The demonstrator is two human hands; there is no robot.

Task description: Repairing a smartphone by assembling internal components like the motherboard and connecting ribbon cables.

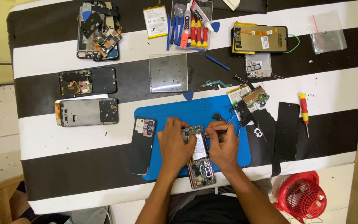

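An opened smartphone (200, 166) with its back removed lies on a blue work mat (179, 112), showing its battery and circuit boards. My left hand (175, 145) presses on the phone's left edge, holding it down. My right hand (223, 145) grips black tweezers (214, 132) whose tip points at the phone's upper part. A dark phone back cover with a camera bump (142, 143) lies just left of my left hand.
On the striped black-and-white table (63, 137) lie two phone frames (87, 112), a stack of dismantled phones (98, 33), a battery (155, 20), a clear box of screwdrivers (191, 25), a red-yellow screwdriver (304, 113), loose boards (253, 97). A red fan (301, 197) stands at lower right.
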